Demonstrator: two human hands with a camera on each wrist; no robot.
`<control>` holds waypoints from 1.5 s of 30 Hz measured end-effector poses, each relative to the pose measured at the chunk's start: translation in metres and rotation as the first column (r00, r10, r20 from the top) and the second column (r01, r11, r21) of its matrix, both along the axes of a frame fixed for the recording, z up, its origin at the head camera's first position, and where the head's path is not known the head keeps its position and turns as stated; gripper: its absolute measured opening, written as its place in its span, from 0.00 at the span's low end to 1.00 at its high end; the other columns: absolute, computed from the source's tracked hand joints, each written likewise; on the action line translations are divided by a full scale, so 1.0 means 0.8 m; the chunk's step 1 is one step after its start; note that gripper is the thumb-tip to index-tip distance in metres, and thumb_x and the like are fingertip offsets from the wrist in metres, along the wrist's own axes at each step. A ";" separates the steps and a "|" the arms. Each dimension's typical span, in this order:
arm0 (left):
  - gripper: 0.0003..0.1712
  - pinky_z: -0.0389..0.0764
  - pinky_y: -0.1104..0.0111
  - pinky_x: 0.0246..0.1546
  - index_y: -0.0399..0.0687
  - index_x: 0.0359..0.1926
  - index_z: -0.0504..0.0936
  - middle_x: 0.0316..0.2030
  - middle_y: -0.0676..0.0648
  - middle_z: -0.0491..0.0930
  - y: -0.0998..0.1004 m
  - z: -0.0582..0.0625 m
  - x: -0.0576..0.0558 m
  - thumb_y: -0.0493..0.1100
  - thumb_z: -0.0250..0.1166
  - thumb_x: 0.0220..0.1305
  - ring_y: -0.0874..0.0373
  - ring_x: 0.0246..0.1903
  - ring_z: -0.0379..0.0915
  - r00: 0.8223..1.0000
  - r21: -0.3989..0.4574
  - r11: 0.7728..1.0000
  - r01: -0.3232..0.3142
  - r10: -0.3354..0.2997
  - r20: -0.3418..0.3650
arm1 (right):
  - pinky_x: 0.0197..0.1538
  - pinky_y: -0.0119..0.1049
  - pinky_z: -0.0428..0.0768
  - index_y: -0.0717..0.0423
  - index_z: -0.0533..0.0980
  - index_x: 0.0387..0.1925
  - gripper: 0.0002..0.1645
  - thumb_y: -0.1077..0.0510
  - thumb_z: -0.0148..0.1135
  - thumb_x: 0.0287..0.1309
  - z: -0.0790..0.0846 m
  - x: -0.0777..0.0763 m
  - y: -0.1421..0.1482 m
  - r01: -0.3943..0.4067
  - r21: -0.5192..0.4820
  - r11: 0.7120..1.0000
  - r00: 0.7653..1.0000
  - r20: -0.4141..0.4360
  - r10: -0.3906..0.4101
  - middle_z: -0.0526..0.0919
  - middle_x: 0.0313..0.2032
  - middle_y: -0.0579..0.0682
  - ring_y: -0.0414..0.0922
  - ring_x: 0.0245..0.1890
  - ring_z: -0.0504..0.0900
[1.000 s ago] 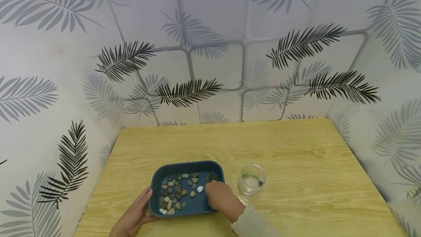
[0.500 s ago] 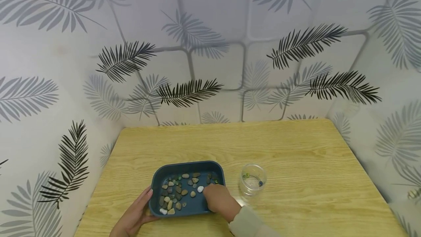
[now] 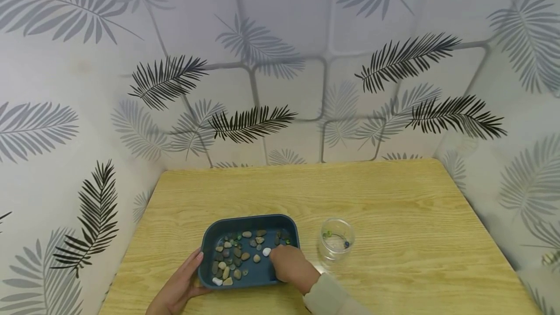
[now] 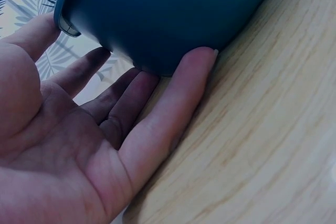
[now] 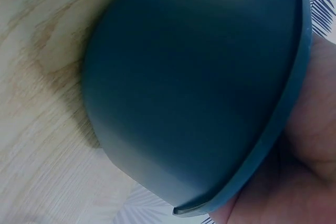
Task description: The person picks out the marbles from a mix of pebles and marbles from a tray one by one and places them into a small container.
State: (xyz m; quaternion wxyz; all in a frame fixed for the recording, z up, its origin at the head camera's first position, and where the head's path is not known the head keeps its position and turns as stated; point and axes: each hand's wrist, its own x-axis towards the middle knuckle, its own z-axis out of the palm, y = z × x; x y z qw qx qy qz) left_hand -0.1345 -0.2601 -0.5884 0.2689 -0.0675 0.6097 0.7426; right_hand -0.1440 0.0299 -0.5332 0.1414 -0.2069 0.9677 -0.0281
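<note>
A dark blue rectangular tub [image 3: 267, 282] with rounded corners holds scattered pebbles [image 3: 237, 252] in brown, grey and white, plus a few small green pieces. My left hand [image 3: 177, 283] touches the tub's left end from outside, fingers spread and fairly straight; the left wrist view shows these fingers [image 4: 191, 77] against the outer wall. Over the right end my right hand [image 3: 290, 266] reaches inside, beside a white pebble [image 3: 267, 252]. Its fingertips are hidden, so I cannot tell if they hold anything. In the right wrist view the tub's wall [image 5: 184, 87] covers most of that hand.
A clear round cup [image 3: 336, 252] stands just right of the tub, with a greenish marble and a dark blue marble [image 3: 347, 244] in it. The wood-grain table [image 3: 415, 218] meets leaf-patterned walls [image 3: 288, 86] at the back and sides.
My right hand has shifted slightly left and toward me inside the tub, uncovering small stones at the right end. It stays nearly still over the last half second. My left hand keeps its place.
</note>
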 end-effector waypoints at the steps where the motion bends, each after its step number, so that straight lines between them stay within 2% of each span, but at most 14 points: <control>1: 0.38 0.71 0.41 0.46 0.52 0.73 0.43 0.70 0.37 0.40 0.000 0.000 0.000 0.61 0.44 0.70 0.46 0.59 0.60 1.000 -0.001 1.000 0.000 0.000 0.000 | 0.29 0.36 0.77 0.52 0.80 0.29 0.02 0.62 0.64 0.53 0.001 0.000 0.000 -0.002 0.000 1.000 1.000 -0.001 0.002 0.80 0.27 0.48 0.42 0.27 0.77; 7: 0.38 0.72 0.41 0.45 0.53 0.73 0.46 0.70 0.38 0.40 0.001 0.000 -0.002 0.61 0.45 0.69 0.47 0.58 0.62 1.000 -0.005 1.000 -0.008 0.008 0.001 | 0.28 0.36 0.76 0.53 0.80 0.29 0.02 0.63 0.65 0.51 0.007 0.001 0.002 -0.020 -0.008 1.000 1.000 -0.015 0.020 0.80 0.26 0.48 0.41 0.26 0.76; 15: 0.37 0.72 0.41 0.45 0.53 0.73 0.45 0.70 0.37 0.40 0.000 0.002 -0.001 0.61 0.44 0.70 0.47 0.57 0.63 1.000 0.006 1.000 0.003 -0.003 -0.002 | 0.27 0.36 0.74 0.52 0.79 0.28 0.02 0.63 0.65 0.51 0.000 -0.002 0.002 -0.014 -0.038 0.999 1.000 0.016 0.015 0.78 0.25 0.47 0.40 0.24 0.72; 18: 0.37 0.72 0.41 0.45 0.53 0.73 0.45 0.70 0.38 0.40 0.000 0.002 0.000 0.61 0.44 0.70 0.46 0.57 0.63 1.000 0.003 1.000 0.001 -0.001 -0.005 | 0.25 0.35 0.72 0.53 0.78 0.24 0.04 0.63 0.64 0.50 0.000 -0.003 0.004 0.006 -0.088 0.996 0.999 0.041 -0.002 0.76 0.22 0.46 0.40 0.21 0.70; 21: 0.38 0.73 0.41 0.45 0.51 0.73 0.45 0.70 0.37 0.40 0.001 0.003 0.000 0.61 0.44 0.70 0.45 0.57 0.62 1.000 -0.010 1.000 -0.007 0.007 -0.008 | 0.21 0.33 0.68 0.52 0.75 0.17 0.10 0.65 0.64 0.48 0.006 -0.003 0.010 0.032 -0.193 0.981 0.996 0.090 -0.015 0.72 0.17 0.44 0.39 0.18 0.67; 24: 0.39 0.73 0.42 0.44 0.51 0.73 0.45 0.70 0.37 0.40 0.002 0.002 0.000 0.61 0.45 0.69 0.46 0.57 0.63 1.000 -0.017 1.000 -0.023 0.023 0.002 | 0.20 0.30 0.66 0.49 0.74 0.14 0.13 0.67 0.63 0.46 0.012 -0.003 0.021 0.064 -0.337 0.939 0.988 0.151 -0.013 0.70 0.16 0.40 0.37 0.17 0.66; 29: 0.39 0.73 0.42 0.45 0.50 0.73 0.43 0.70 0.37 0.40 0.001 0.000 -0.001 0.61 0.45 0.69 0.47 0.57 0.62 1.000 -0.005 1.000 -0.014 0.014 0.015 | 0.25 0.28 0.71 0.53 0.78 0.24 0.06 0.66 0.63 0.49 0.021 -0.008 0.044 0.098 -0.545 0.833 0.982 0.190 0.009 0.73 0.21 0.38 0.35 0.20 0.70; 33: 0.39 0.73 0.44 0.46 0.50 0.73 0.42 0.69 0.36 0.42 -0.001 0.000 -0.002 0.61 0.43 0.70 0.49 0.57 0.62 1.000 -0.015 1.000 0.003 -0.003 0.010 | 0.28 0.29 0.74 0.56 0.79 0.29 0.02 0.64 0.63 0.52 0.030 -0.015 0.060 0.119 -0.634 0.764 0.983 0.186 0.000 0.75 0.24 0.39 0.35 0.24 0.72; 37: 0.38 0.73 0.44 0.46 0.52 0.73 0.42 0.69 0.36 0.42 -0.002 0.001 -0.001 0.61 0.43 0.70 0.48 0.57 0.63 1.000 -0.015 1.000 0.011 -0.011 0.004 | 0.31 0.31 0.76 0.54 0.79 0.32 0.02 0.63 0.62 0.55 0.039 -0.017 0.076 0.177 -0.691 0.701 0.972 0.235 -0.013 0.77 0.28 0.41 0.37 0.28 0.75; 40: 0.38 0.73 0.44 0.47 0.51 0.73 0.41 0.69 0.36 0.42 -0.001 0.001 -0.001 0.60 0.43 0.71 0.48 0.57 0.63 1.000 -0.006 1.000 0.017 -0.017 0.006 | 0.32 0.32 0.77 0.53 0.79 0.33 0.02 0.62 0.62 0.57 0.047 -0.015 0.087 0.210 -0.713 0.668 0.967 0.251 -0.036 0.78 0.30 0.42 0.39 0.31 0.76; 45: 0.39 0.72 0.43 0.47 0.49 0.73 0.41 0.69 0.35 0.42 0.000 0.002 -0.001 0.60 0.43 0.71 0.50 0.56 0.64 1.000 0.010 1.000 0.016 -0.016 0.013 | 0.34 0.33 0.77 0.54 0.79 0.35 0.03 0.60 0.61 0.59 0.058 -0.014 0.110 0.234 -0.717 0.656 0.971 0.209 -0.118 0.79 0.31 0.42 0.39 0.32 0.77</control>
